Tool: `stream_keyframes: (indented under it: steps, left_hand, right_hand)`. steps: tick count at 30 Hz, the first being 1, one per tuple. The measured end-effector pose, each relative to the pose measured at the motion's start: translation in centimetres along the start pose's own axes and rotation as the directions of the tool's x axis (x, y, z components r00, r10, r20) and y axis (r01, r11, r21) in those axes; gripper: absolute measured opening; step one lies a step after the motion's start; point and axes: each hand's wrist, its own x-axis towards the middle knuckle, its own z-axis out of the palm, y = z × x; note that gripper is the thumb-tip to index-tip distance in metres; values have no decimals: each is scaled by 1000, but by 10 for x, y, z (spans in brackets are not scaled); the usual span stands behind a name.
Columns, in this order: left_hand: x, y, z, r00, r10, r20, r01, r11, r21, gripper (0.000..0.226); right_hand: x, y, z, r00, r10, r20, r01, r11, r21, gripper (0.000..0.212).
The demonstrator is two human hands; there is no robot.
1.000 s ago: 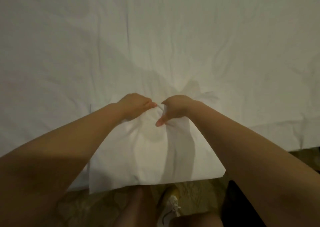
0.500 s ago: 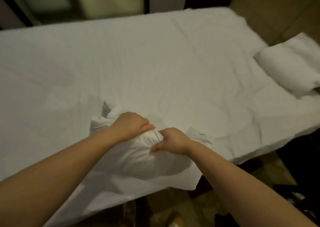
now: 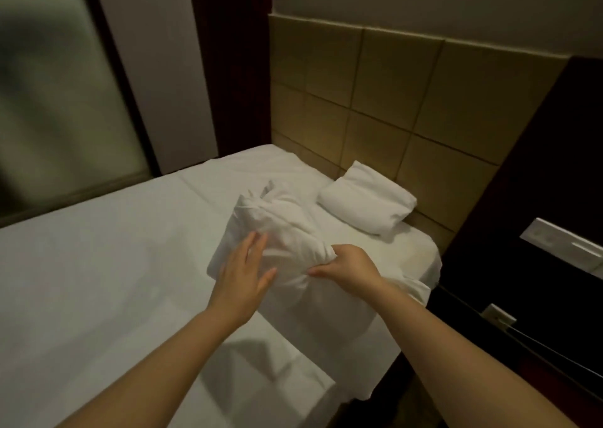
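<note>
While the right hand [image 3: 349, 269] clenches the bunched case end of the pillow [image 3: 270, 228], which lies on the bed [image 3: 98, 264], the left hand [image 3: 244, 274] rests open against it. The next move is likely to set it beside the second pillow [image 3: 367, 199].

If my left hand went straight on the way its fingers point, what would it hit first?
Probably the bunched white pillow that the right hand grips. The open fingers of the left hand look almost on its fabric, though depth is unclear.
</note>
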Motion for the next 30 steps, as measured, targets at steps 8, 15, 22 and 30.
stream_keyframes:
  steps: [8,15,22,30]
  left_hand:
    - [118,3,61,961,-183,208,225,953,-201,77]
    - [176,11,108,772,-371,517,632,365,-683,112]
    - [223,-20,182,862,-335,381,478,788,-388,73]
    - [300,-17,305,709,-388,589,560,818,-134,64]
  right_hand:
    - [90,39,-75,987,151,-56,-145,985,96,46]
    - [162,65,-93,964,264,38,-258,884,391,30]
    - [314,157,-46,920,391,20,-390,920,-26,70]
    - [407,274,-4,955,297,15,-255,842,-476,63]
